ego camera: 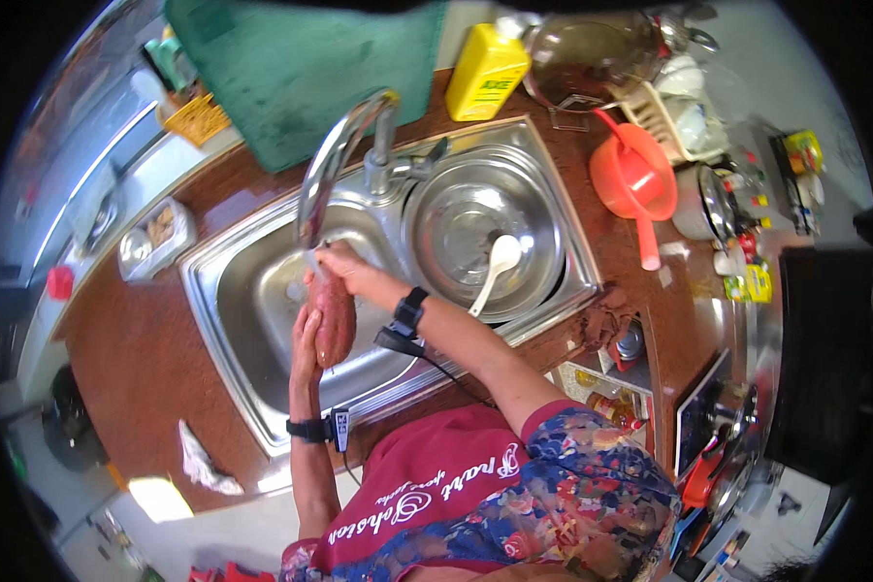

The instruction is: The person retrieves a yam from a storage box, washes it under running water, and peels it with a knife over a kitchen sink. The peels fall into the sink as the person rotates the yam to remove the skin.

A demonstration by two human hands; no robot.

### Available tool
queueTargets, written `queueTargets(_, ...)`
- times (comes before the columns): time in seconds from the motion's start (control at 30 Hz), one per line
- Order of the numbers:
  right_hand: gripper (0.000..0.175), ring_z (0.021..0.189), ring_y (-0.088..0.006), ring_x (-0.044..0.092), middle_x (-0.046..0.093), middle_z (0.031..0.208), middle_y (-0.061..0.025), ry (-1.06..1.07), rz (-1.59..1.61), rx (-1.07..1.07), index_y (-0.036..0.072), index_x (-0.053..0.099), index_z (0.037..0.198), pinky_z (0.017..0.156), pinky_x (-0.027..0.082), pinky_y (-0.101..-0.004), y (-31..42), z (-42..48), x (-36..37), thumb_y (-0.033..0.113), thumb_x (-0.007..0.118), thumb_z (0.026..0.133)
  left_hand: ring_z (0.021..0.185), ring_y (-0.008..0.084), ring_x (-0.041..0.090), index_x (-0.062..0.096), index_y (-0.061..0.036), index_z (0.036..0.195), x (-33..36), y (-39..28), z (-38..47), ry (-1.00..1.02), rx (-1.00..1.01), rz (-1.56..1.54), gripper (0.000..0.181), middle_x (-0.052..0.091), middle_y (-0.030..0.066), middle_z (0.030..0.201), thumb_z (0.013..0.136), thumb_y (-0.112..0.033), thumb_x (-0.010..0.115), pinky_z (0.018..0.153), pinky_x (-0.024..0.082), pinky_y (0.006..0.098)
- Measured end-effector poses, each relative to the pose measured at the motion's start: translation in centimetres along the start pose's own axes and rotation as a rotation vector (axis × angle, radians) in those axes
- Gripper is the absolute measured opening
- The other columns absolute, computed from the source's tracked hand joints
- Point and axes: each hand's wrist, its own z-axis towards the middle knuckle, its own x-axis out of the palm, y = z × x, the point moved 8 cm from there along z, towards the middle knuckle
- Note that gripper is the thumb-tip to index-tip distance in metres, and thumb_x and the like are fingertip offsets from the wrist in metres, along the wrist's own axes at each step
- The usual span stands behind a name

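A large reddish sweet potato (pixel 333 316) is held lengthwise between my two hands over the left basin of the steel sink (pixel 258 291). My left hand (pixel 304 349) supports its near left side, with the fingers along the skin. Around the far end my right hand (pixel 344 263) is closed, just under the spout of the chrome faucet (pixel 320 182). A thin stream of water appears to fall onto the wet skin. In the right basin sits a round steel bowl (pixel 451 218) with a white ladle (pixel 505 254) resting in it.
Behind the sink stand a green cutting board (pixel 313 73) and a yellow detergent bottle (pixel 489 76). An orange-red dipper (pixel 629 178) lies on the right counter beside a dish rack (pixel 655 120). A white cloth (pixel 202 462) is on the left counter, and a plastic container (pixel 158 240) farther back.
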Motion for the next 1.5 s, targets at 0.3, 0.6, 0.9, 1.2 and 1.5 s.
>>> queueTargets(0.3, 0.086, 0.112, -0.0363, 0.047, 0.045, 0.118, -0.0212, -0.210, -0.906, -0.585, 0.002, 0.026, 0.137, 0.093, 0.041, -0.0438, 2.5, -5.4, 2.7, 0.028, 0.076, 0.071, 0.113, 0.0310, 0.054, 0.037, -0.0081, 0.136, 0.4, 4.2, 1.0, -0.066, -0.168, -0.556, 0.068, 0.052, 0.0133, 0.127, 0.090, -0.058, 0.043, 0.089, 0.050, 0.0459)
queueTargets(0.6, 0.079, 0.130, -0.0503, 0.021, 0.010, 0.142, -0.0346, -0.224, -1.245, -0.550, 0.002, 0.015, 0.144, 0.106, 0.027, -0.0480, 0.8, -10.7, 3.3, 0.016, 0.061, 0.083, 0.115, 0.0228, 0.052, 0.035, -0.0014, 0.138, 2.8, 1.7, 3.3, 0.041, -0.169, -0.119, 0.066, 0.049, 0.0137, 0.131, 0.095, -0.051, 0.039, 0.098, 0.042, 0.0348)
queueTargets(0.9, 0.045, 0.112, -0.0348, 0.046, 0.053, 0.116, -0.0170, -0.479, -1.243, -0.953, 0.002, 0.054, 0.117, 0.100, 0.034, -0.0430, 13.1, -14.7, -3.3, 0.009, 0.064, 0.074, 0.101, 0.0138, 0.054, 0.046, -0.0027, 0.127, 7.3, -2.6, 5.6, 0.029, 0.127, 0.091, 0.063, 0.056, 0.0065, 0.114, 0.081, -0.039, 0.069, 0.088, 0.044, 0.0273)
queueTargets(1.2, 0.085, 0.132, -0.0276, 0.029, 0.027, 0.145, -0.0179, -0.456, -0.124, -0.591, 0.002, 0.015, 0.145, 0.106, 0.025, -0.0355, 18.0, -9.3, -13.6, -0.002, 0.066, 0.077, 0.101, 0.0172, 0.054, 0.045, -0.0043, 0.121, 5.9, -3.7, 4.6, -0.155, 0.287, 0.334, 0.071, 0.058, 0.0101, 0.108, 0.068, -0.036, 0.081, 0.089, 0.043, 0.0317)
queueTargets(1.5, 0.083, 0.135, -0.0323, 0.025, 0.021, 0.147, -0.0136, -0.443, -0.493, -0.689, 0.007, 0.019, 0.145, 0.107, 0.026, -0.0397, 17.4, -12.2, -9.4, -0.001, 0.064, 0.077, 0.105, 0.0221, 0.055, 0.041, -0.0029, 0.126, 0.6, 0.6, 2.9, -0.323, 0.060, 0.234, 0.076, 0.055, 0.0136, 0.115, 0.069, -0.034, 0.080, 0.091, 0.045, 0.0360)
